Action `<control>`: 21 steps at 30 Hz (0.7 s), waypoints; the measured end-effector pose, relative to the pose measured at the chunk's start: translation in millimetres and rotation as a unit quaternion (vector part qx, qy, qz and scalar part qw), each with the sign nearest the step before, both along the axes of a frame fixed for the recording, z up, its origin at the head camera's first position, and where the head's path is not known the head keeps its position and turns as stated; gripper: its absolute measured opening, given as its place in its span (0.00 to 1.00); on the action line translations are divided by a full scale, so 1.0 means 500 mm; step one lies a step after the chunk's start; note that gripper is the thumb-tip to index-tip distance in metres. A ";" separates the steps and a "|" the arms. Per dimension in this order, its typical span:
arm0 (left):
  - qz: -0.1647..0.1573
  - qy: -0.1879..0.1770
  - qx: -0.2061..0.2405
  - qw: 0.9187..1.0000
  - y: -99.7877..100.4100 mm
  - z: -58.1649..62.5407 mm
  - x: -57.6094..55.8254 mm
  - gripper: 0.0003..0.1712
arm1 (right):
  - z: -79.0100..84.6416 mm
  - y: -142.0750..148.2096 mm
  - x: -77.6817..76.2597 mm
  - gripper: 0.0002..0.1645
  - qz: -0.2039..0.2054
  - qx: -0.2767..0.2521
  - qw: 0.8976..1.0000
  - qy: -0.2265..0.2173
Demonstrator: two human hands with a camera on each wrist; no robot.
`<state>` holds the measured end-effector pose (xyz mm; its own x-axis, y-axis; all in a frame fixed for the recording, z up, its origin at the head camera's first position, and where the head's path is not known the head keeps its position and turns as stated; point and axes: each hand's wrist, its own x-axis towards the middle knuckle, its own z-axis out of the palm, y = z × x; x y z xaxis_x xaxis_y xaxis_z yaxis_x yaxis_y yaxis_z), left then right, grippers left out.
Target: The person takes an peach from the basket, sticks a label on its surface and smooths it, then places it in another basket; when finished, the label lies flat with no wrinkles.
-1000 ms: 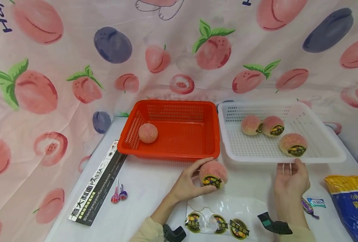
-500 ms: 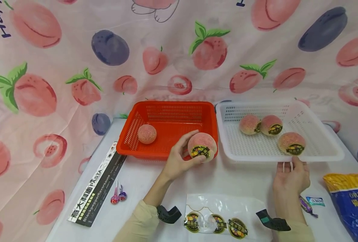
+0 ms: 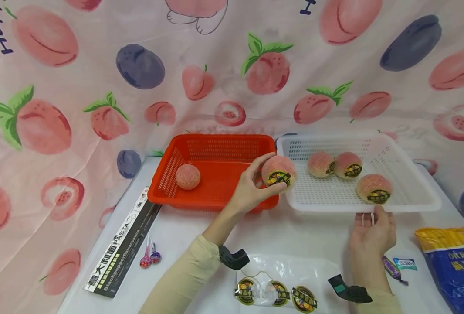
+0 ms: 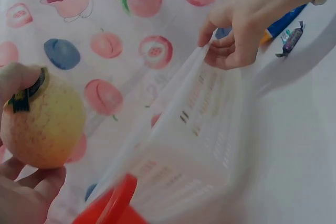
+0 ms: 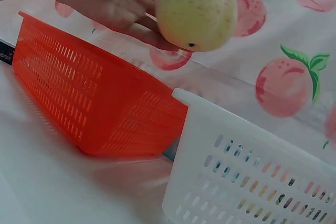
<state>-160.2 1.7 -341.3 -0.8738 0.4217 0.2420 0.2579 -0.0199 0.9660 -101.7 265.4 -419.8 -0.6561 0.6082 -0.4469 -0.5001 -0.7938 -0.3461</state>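
Note:
My left hand (image 3: 251,189) holds a peach (image 3: 279,169) with a black-and-gold sticker, thumb in front and fingers behind. In the head view the peach overlaps the line where the red and white baskets meet; in the right wrist view it shows above their rims. My right hand (image 3: 373,233) grips the front rim of the white basket (image 3: 318,194), thumb on top and fingers beneath. Inside that basket lie a peach (image 3: 320,165), a second peach (image 3: 348,165) beside it and a third peach (image 3: 374,189) nearer the front, all with stickers.
The red basket (image 3: 220,179) holds one peach (image 3: 187,176), no sticker showing. Left of it are a pasta box (image 3: 120,248) and two lollipops (image 3: 149,257). A clear sticker sheet (image 3: 279,290) lies in front. At right sit wrapped candies (image 3: 394,270) and a blue-yellow bag (image 3: 455,257).
My left hand has lifted the peach from in front of the baskets, over the red basket's front right corner, then rightward to the white basket's left edge. The right hand keeps its grip.

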 end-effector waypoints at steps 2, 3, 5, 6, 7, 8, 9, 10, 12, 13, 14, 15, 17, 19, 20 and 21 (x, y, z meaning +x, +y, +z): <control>0.006 -0.007 0.006 1.000 0.017 -0.007 -0.012 0.36 | 0.000 -0.001 0.000 0.28 0.001 0.001 1.000 0.002; 0.011 -0.011 0.008 1.000 0.025 -0.010 -0.018 0.36 | -0.001 -0.002 0.000 0.27 0.002 0.002 1.000 0.004; 0.019 -0.019 0.014 1.000 0.043 -0.018 -0.031 0.36 | -0.002 -0.003 0.001 0.27 0.002 0.002 1.000 0.009; 0.023 -0.022 0.016 0.999 0.052 -0.021 -0.037 0.36 | -0.002 -0.003 0.001 0.27 0.003 0.002 1.000 0.012; 0.027 -0.024 0.016 0.999 0.062 -0.024 -0.044 0.36 | -0.003 -0.003 0.002 0.27 0.003 0.003 1.000 0.013; 0.030 -0.024 0.017 0.999 0.070 -0.025 -0.049 0.36 | -0.004 -0.003 0.004 0.27 0.002 0.003 1.000 0.013; 0.034 -0.024 0.019 0.999 0.079 -0.024 -0.054 0.36 | -0.005 -0.004 0.005 0.27 0.002 0.003 1.000 0.015; 0.037 -0.023 0.021 0.999 0.087 -0.023 -0.059 0.36 | -0.005 -0.003 0.004 0.28 0.001 0.001 1.000 0.015; 0.042 -0.024 0.025 0.999 0.103 -0.019 -0.069 0.36 | -0.006 -0.003 0.004 0.28 0.000 0.002 1.000 0.017; 0.044 -0.026 0.024 0.998 0.111 -0.017 -0.075 0.36 | -0.006 -0.003 0.003 0.28 0.000 0.004 1.000 0.018; 0.047 -0.029 0.021 0.998 0.118 -0.014 -0.080 0.36 | -0.006 -0.004 0.002 0.29 -0.001 0.004 1.000 0.019; 0.048 -0.034 0.018 0.998 0.124 -0.012 -0.086 0.36 | -0.006 -0.004 0.001 0.29 -0.001 0.004 1.000 0.020; 0.051 -0.048 0.007 0.998 0.137 -0.010 -0.098 0.36 | -0.006 -0.005 -0.001 0.29 -0.002 0.008 1.000 0.020; 0.053 -0.061 -0.012 0.997 0.149 -0.009 -0.110 0.36 | -0.006 -0.007 -0.002 0.28 -0.001 0.011 1.000 0.020; 0.052 -0.068 -0.020 0.996 0.155 -0.009 -0.115 0.37 | -0.006 -0.007 -0.003 0.28 -0.002 0.012 1.000 0.020; 0.052 -0.070 -0.027 0.996 0.161 -0.010 -0.120 0.37 | -0.006 -0.007 -0.004 0.28 -0.003 0.012 1.000 0.021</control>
<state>-220.3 82.0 -346.3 -0.9369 0.3367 0.0938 0.1185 0.0535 0.9915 -103.6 261.9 -422.9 -0.6699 0.6222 -0.4052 -0.5191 -0.7826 -0.3435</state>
